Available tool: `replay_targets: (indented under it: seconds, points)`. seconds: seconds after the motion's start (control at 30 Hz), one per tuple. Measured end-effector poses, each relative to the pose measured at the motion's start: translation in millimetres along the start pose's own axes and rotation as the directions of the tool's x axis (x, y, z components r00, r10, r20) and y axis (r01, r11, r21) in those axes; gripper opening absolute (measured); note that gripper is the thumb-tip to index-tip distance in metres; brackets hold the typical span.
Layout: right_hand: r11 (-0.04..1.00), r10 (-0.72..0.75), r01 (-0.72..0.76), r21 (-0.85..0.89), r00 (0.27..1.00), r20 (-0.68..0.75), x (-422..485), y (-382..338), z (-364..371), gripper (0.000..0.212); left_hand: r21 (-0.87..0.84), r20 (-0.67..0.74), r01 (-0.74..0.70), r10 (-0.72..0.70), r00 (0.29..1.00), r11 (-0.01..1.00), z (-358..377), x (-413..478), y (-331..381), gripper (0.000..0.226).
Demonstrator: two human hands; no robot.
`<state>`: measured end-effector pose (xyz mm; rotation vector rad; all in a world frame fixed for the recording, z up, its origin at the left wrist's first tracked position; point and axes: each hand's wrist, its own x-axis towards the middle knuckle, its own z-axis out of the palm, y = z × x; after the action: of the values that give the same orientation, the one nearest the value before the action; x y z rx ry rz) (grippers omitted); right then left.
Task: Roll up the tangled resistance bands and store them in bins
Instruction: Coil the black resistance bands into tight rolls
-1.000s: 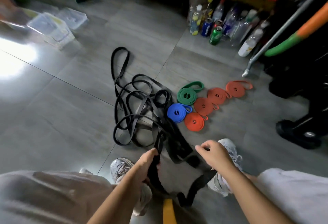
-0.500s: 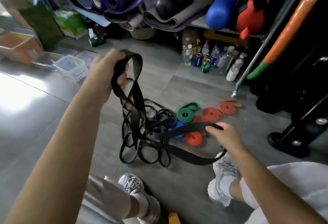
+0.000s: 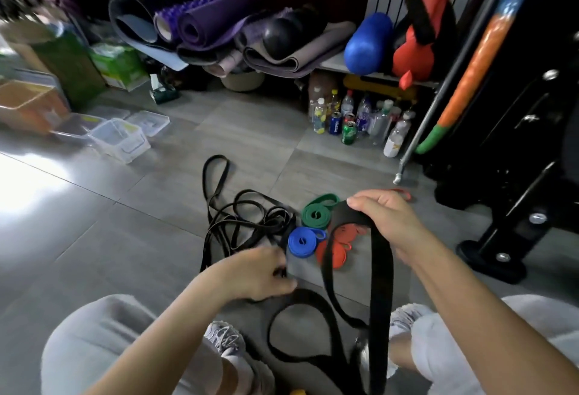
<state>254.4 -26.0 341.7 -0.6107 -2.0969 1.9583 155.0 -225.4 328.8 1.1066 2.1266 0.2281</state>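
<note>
A wide black band hangs doubled over my right hand, which grips its top fold above the rolled bands. My left hand, blurred, is closed on a black band at the near edge of the tangled pile of thin black bands on the floor. Behind the hanging band lie a rolled green band, a rolled blue band and rolled orange bands, partly hidden. The wide band's lower loop rests on the floor between my shoes.
Clear plastic bins with a lid beside them stand at the left on the grey tile floor. Bottles and cans cluster under a shelf of rolled mats. A black machine base sits at the right, behind a leaning metal pole.
My left hand has dropped from high on the left down to the pile's near edge. My right hand has risen with the wide band's fold. The view tilted up.
</note>
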Motion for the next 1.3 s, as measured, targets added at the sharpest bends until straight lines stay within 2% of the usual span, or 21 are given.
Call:
replay_targets:
  seconds: [0.03, 0.07, 0.13, 0.2, 0.23, 0.3, 0.33, 0.37, 0.43, 0.5, 0.57, 0.67, 0.73, 0.83, 0.97, 1.1, 1.17, 1.23, 1.3]
  points:
    - [1.000, -0.015, 0.015, -0.003, 1.000, 0.019, -2, -3, 1, 0.040, -0.061, -0.133, -0.005, -0.003, 0.991, 0.998, -2, 2, 8, 0.033]
    - [0.999, -0.027, 0.026, 0.021, 0.999, 0.038, -3, -4, 1, 0.040, -0.180, -0.235, -0.052, 0.008, 0.972, 0.982, -4, 5, 16, 0.041]
    - [0.999, -0.042, 0.040, 0.028, 0.995, 0.085, -8, -9, 3, 0.036, -0.328, -0.329, -0.224, 0.111, 0.938, 0.918, -7, 13, 34, 0.064]
    - [0.998, -0.055, 0.059, -0.030, 0.991, 0.119, -12, -10, 2, 0.026, -0.340, -0.365, -0.325, 0.195, 0.910, 0.882, -7, 17, 48, 0.047]
    - [0.997, -0.063, 0.068, -0.040, 0.992, 0.108, -13, -9, -2, 0.024, -0.357, -0.388, -0.330, 0.182, 0.903, 0.874, -6, 19, 51, 0.034]
    - [0.996, -0.088, 0.089, -0.023, 0.995, 0.052, -15, -5, -14, 0.018, -0.467, -0.449, -0.340, 0.112, 0.886, 0.816, -9, 19, 54, 0.025]
    - [0.994, -0.104, 0.104, -0.011, 0.993, 0.049, -17, -1, -21, 0.026, -0.513, -0.480, -0.357, 0.083, 0.873, 0.781, -11, 19, 52, 0.025]
    - [0.993, -0.117, 0.119, -0.016, 0.991, 0.072, -19, 4, -27, 0.043, -0.545, -0.503, -0.378, 0.068, 0.861, 0.748, -12, 20, 50, 0.027]
    - [0.989, -0.144, 0.148, -0.013, 0.979, 0.147, -26, 12, -31, 0.063, -0.604, -0.499, -0.421, 0.091, 0.862, 0.676, -14, 17, 48, 0.033]
    - [0.981, -0.175, 0.188, -0.051, 0.965, 0.194, -33, 21, -24, 0.059, -0.664, -0.466, -0.460, 0.155, 0.871, 0.589, -13, 13, 53, 0.036]
    - [0.977, -0.188, 0.202, -0.072, 0.968, 0.164, -40, 28, -15, 0.050, -0.694, -0.458, -0.496, 0.213, 0.863, 0.522, -11, 10, 56, 0.035]
    - [0.987, -0.157, 0.158, 0.007, 0.976, 0.151, -50, 37, -7, 0.033, -0.723, -0.463, -0.526, 0.250, 0.850, 0.449, -6, 8, 55, 0.037]
    - [0.987, -0.155, 0.161, -0.022, 0.974, 0.166, -56, 41, -3, 0.035, -0.745, -0.458, -0.526, 0.259, 0.850, 0.410, -3, 8, 51, 0.039]
    - [0.987, -0.156, 0.149, 0.063, 0.980, 0.126, -60, 44, -1, 0.044, -0.791, -0.448, -0.498, 0.218, 0.867, 0.355, 2, 7, 46, 0.044]
    - [0.985, -0.175, 0.175, 0.004, 0.983, 0.062, -63, 40, -1, 0.047, -0.818, -0.405, -0.466, 0.238, 0.883, 0.336, 5, 5, 39, 0.042]
    - [0.972, -0.215, 0.218, -0.091, 0.976, 0.034, -61, 29, 4, 0.048, -0.715, -0.438, -0.502, 0.249, 0.864, 0.487, 3, 2, 45, 0.037]
    - [0.966, -0.215, 0.220, -0.138, 0.975, 0.054, -60, 26, 6, 0.050, -0.690, -0.460, -0.514, 0.239, 0.855, 0.510, 2, 0, 46, 0.035]
    - [0.958, -0.198, 0.214, -0.194, 0.975, 0.096, -60, 23, 7, 0.051, -0.701, -0.468, -0.514, 0.224, 0.855, 0.494, 2, 0, 44, 0.034]
    - [0.965, -0.159, 0.180, -0.191, 0.979, 0.125, -60, 25, 9, 0.049, -0.754, -0.453, -0.491, 0.196, 0.870, 0.436, 7, 1, 38, 0.034]
